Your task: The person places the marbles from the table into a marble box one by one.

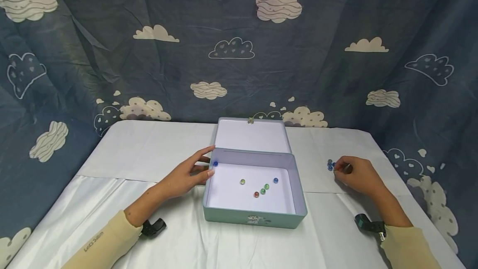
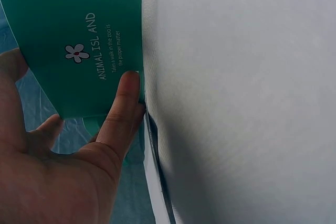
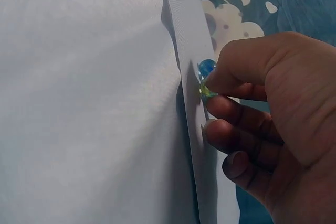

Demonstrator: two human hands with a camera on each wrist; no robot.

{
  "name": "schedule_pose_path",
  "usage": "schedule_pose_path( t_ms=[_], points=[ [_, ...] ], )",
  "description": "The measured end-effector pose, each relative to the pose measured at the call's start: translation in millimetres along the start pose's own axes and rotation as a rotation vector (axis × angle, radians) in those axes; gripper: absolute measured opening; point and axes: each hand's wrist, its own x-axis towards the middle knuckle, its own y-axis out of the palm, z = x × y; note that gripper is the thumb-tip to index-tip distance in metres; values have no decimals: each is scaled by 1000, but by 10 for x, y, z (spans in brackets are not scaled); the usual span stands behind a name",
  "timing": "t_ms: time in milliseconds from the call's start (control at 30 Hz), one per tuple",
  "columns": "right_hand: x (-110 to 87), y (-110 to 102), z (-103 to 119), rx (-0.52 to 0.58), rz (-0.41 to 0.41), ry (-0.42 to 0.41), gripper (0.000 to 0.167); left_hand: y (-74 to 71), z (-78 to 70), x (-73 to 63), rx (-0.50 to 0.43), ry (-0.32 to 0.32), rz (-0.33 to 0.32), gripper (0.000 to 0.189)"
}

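Box (image 1: 231,216) on white cloth (image 1: 160,144), curtain (image 1: 194,65) behind

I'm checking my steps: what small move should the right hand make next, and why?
Probably lift the yellow-green marble toward the open tin. The right hand appears to pinch it beside blue marbles, while loose marbles already lie inside the tin and the left hand touches the tin's side.

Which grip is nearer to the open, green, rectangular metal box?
The left grip: it touches the box at its left side. The right grip is apart, to the right, beside small, round, blue glass marbles.
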Motion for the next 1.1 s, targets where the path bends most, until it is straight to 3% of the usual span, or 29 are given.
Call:
schedule_pose_path(
  t_ms=[533, 1100],
  points=[
    [0, -136, 225, 11, 0, -3, 14, -6, -5, -3, 8, 16, 2, 75],
    [-89, -284, 748, 51, -121, -201, 19, 0, -17, -7, 0, 10, 4, 75]
  ],
)
